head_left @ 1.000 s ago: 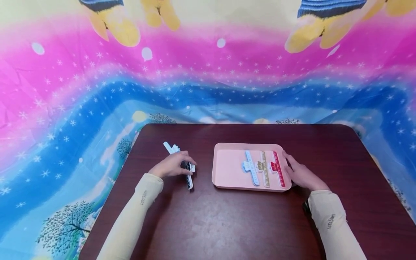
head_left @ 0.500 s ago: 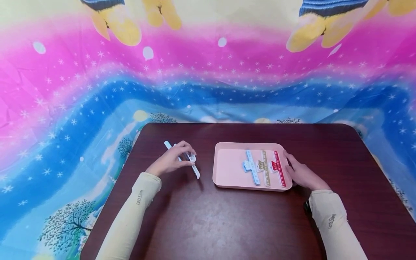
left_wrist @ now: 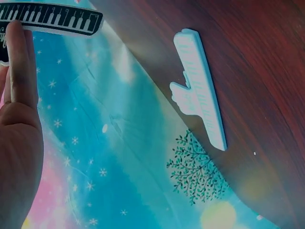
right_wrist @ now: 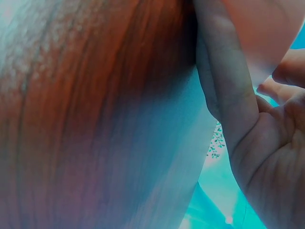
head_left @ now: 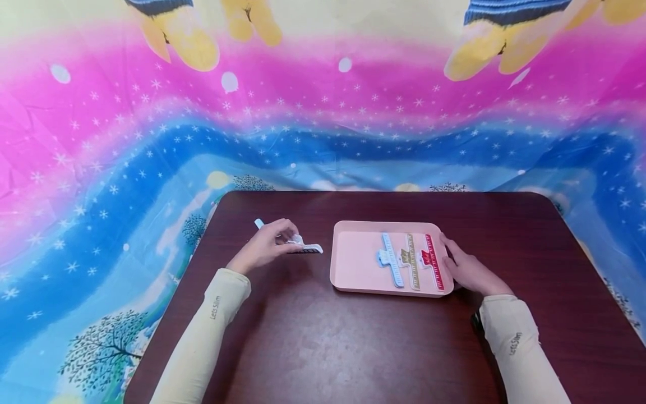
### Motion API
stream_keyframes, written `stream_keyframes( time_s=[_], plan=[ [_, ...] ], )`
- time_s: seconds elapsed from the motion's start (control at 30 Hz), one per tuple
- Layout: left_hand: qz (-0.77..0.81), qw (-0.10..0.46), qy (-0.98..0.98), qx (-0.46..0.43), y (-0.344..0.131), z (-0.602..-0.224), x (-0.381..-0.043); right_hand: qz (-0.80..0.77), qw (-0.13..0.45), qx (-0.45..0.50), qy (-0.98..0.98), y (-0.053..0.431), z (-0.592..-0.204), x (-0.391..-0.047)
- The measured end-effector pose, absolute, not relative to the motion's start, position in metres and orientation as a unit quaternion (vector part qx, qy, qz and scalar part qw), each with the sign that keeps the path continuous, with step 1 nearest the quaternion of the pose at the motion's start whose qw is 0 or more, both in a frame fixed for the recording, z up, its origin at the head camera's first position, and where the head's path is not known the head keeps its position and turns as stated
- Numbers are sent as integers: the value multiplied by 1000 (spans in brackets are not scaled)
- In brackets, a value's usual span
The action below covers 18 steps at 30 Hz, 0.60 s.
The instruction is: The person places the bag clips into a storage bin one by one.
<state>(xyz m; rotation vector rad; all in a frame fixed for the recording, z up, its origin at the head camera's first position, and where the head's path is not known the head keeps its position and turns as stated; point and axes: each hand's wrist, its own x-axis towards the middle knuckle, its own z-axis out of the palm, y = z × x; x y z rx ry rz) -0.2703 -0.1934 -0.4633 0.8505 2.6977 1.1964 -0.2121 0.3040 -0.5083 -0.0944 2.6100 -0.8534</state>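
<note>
My left hand (head_left: 264,242) pinches a black-and-white piano-key clip (head_left: 310,248) above the table, left of a pink tray (head_left: 348,261). In the left wrist view the clip's black keyboard face (left_wrist: 52,20) shows beside my fingers (left_wrist: 21,67). A light blue clip (left_wrist: 202,90) lies on the table below that hand, mostly hidden behind it in the head view. My right hand (head_left: 469,270) rests against the tray's right side, its fingers fairly straight along the wall. Inside the tray lie a light blue clip (head_left: 392,264), a gold clip (head_left: 410,259) and a red clip (head_left: 431,264), side by side.
The dark wooden table (head_left: 363,342) has a rounded far edge. Behind it hangs a patterned cloth (head_left: 333,112) in pink and blue with snowflakes. The left part of the tray's floor shows bare pink.
My left hand has lifted the black-and-white clip and turned it from steeply slanted to nearly level, pointing at the tray. The right hand and the tray stay in place.
</note>
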Motion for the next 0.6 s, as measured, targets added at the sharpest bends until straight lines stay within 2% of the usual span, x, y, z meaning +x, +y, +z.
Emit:
stream_keyframes(
  time_s=[0.13, 0.37, 0.6],
  plan=[
    [395, 36, 878, 267, -192, -462, -269, -306, 196, -33, 931, 303, -508, -212],
    [500, 100, 830, 227, -188, -459, -266, -314, 205, -31, 927, 302, -509, -211],
    [495, 102, 839, 203, -185, -457, -265, -304, 193, -28, 932, 303, -507, -213]
  ],
)
